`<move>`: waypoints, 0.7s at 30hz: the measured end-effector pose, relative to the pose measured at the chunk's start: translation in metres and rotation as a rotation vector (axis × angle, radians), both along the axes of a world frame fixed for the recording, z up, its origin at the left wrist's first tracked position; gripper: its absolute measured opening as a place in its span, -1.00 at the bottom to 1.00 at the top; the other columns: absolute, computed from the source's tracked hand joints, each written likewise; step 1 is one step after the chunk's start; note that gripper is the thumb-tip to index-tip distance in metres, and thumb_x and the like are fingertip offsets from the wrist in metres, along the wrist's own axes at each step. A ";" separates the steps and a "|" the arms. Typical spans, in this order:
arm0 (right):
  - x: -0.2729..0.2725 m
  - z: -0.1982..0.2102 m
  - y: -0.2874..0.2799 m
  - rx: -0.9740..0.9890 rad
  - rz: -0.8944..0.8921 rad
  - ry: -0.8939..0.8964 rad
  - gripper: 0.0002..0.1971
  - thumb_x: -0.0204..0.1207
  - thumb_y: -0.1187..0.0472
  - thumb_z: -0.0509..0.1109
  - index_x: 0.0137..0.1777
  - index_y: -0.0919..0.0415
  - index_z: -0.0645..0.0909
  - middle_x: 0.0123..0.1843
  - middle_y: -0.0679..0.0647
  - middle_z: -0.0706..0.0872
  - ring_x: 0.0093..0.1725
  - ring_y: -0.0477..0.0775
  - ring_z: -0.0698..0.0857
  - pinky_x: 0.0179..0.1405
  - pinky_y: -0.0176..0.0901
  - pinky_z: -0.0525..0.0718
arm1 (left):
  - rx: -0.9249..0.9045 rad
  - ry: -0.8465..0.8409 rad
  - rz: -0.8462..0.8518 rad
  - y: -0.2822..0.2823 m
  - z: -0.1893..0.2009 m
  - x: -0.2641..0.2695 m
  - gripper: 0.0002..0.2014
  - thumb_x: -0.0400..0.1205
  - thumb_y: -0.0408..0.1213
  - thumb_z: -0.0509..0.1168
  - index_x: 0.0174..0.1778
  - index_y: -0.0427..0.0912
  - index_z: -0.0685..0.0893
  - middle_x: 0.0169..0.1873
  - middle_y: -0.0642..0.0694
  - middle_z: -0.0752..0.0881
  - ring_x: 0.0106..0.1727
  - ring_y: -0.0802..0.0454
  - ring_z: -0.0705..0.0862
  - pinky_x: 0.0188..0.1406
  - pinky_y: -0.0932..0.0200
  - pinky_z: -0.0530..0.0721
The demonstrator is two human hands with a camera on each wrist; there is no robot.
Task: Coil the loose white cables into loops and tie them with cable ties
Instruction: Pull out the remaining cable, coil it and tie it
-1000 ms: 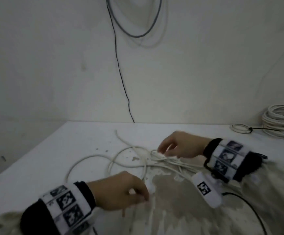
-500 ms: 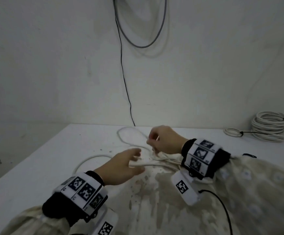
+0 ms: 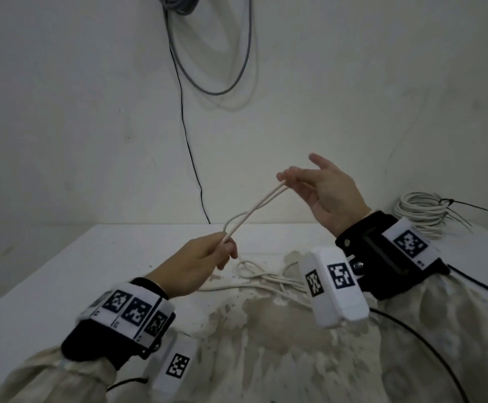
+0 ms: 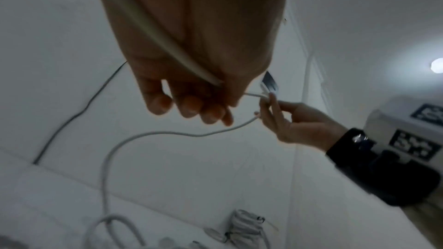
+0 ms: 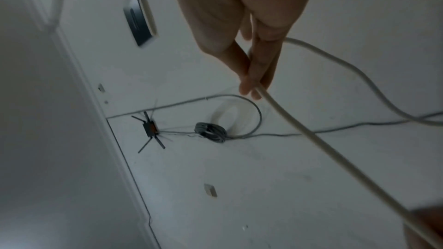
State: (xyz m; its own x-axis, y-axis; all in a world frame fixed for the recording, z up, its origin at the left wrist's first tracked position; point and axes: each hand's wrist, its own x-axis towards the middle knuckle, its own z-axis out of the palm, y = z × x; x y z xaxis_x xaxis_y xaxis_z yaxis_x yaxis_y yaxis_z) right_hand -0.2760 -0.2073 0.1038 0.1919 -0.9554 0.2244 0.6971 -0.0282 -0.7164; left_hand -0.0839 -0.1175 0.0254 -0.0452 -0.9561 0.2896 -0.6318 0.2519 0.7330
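Cable [image 3: 254, 209] stretched between both hands' fingers [image 3: 288, 177]

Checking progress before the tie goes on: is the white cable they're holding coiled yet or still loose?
Still loose. The white cable makes one doubled loop stretched between the left hand and right hand; the rest trails uncoiled on the table.

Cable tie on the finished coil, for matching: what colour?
Black, on the white coil; clearest in the head view.
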 end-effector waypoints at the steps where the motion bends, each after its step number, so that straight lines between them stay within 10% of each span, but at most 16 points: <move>1: -0.006 0.003 0.000 -0.015 -0.002 0.009 -0.50 0.48 0.63 0.29 0.42 0.48 0.36 -0.21 0.32 0.63 -0.36 0.18 0.78 -0.32 -0.24 0.77 | 0.017 0.050 -0.003 0.002 0.001 0.000 -0.73 0.76 -0.16 0.02 -0.19 -0.08 0.54 -0.49 0.10 0.48 -0.43 0.11 0.41 -0.39 0.24 0.44; 5: -0.022 -0.009 0.003 -0.351 -0.178 0.960 -0.69 0.64 0.08 0.28 0.11 0.33 0.67 -0.34 0.08 0.62 -0.31 0.07 0.71 -0.40 -0.21 0.68 | 0.046 0.501 -0.029 0.011 0.009 -0.009 -0.73 0.75 -0.16 0.02 -0.20 -0.19 0.47 -0.59 0.06 0.24 -0.60 0.15 0.11 -0.68 0.33 0.12; 8: -0.024 -0.033 -0.001 -0.708 -0.385 1.567 -0.65 0.62 -0.09 0.22 -0.12 0.12 0.72 -0.09 0.03 0.43 0.03 0.01 0.38 0.07 -0.16 0.39 | 0.124 0.882 -0.167 0.014 0.022 -0.020 -0.77 0.64 -0.18 0.09 -0.30 -0.13 0.53 -0.64 0.07 0.21 -0.69 0.20 0.10 -0.73 0.41 0.05; 11: -0.023 -0.051 -0.002 -0.640 -0.243 1.402 -0.61 0.67 -0.04 0.13 -0.27 0.18 0.56 -0.10 0.06 0.55 0.00 0.08 0.56 0.15 -0.03 0.45 | 0.105 1.183 -0.332 0.017 0.038 -0.031 -0.77 0.55 -0.25 0.07 -0.30 -0.16 0.60 -0.66 0.07 0.27 -0.73 0.25 0.20 -0.80 0.39 0.15; 15: -0.023 -0.059 -0.003 -0.447 -0.155 0.917 -0.56 0.62 -0.07 0.23 -0.33 0.29 0.40 -0.42 0.18 0.38 -0.54 0.11 0.46 -0.55 -0.17 0.50 | 0.052 1.299 -0.566 0.025 0.051 -0.034 -0.66 0.61 -0.29 0.11 0.25 -0.32 0.58 -0.42 0.08 0.56 -0.68 0.25 0.38 -0.69 0.42 0.42; 21: -0.024 -0.067 0.002 -0.607 -0.151 1.066 -0.43 0.37 -0.31 0.21 -0.46 0.24 0.34 -0.55 0.01 0.41 -0.58 -0.15 0.34 -0.51 -0.33 0.36 | -0.023 1.210 -0.870 0.035 0.055 -0.033 -0.46 0.61 -0.52 0.23 0.50 -0.26 0.24 0.38 0.00 0.57 -0.35 0.12 0.61 -0.32 0.20 0.70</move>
State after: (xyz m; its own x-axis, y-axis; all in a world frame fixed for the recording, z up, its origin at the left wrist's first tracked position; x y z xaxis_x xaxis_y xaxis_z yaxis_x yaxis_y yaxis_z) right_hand -0.2997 -0.2056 0.0368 0.4472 -0.7794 0.4388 -0.2653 -0.5841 -0.7671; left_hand -0.1172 -0.0826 0.0806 -0.3116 -0.7514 0.5817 0.6923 0.2398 0.6806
